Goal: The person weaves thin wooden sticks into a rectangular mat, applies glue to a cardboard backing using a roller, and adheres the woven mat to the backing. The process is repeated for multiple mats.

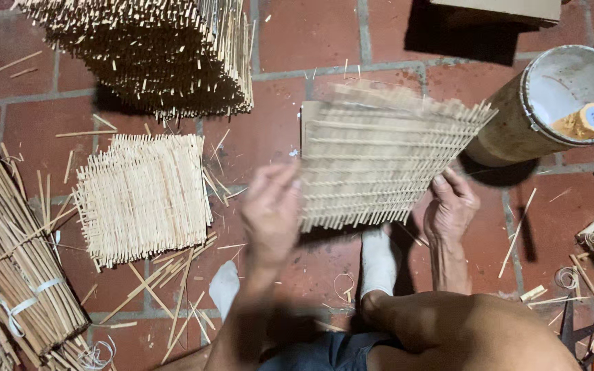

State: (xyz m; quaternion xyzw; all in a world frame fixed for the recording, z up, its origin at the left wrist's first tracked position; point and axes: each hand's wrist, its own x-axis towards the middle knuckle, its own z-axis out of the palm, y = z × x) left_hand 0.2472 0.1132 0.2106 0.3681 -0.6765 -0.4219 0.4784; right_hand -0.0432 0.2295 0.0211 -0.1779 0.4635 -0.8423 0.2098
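A square mat of woven bamboo slats [379,154] is held up above the red tile floor, blurred by motion. My left hand [271,209] grips its lower left edge with the fingers spread along the slats. My right hand [452,206] holds its lower right corner from underneath. Below the mat my two feet in white socks [378,264] rest on the tiles, and my bare knee shows at the bottom right.
A low stack of finished woven mats [142,196] lies to the left, a taller pile [159,55] behind it. A tied bundle of bamboo strips [8,268] runs along the left edge. At right stand a white bucket [558,103] and scissors [586,336]. Loose slivers litter the floor.
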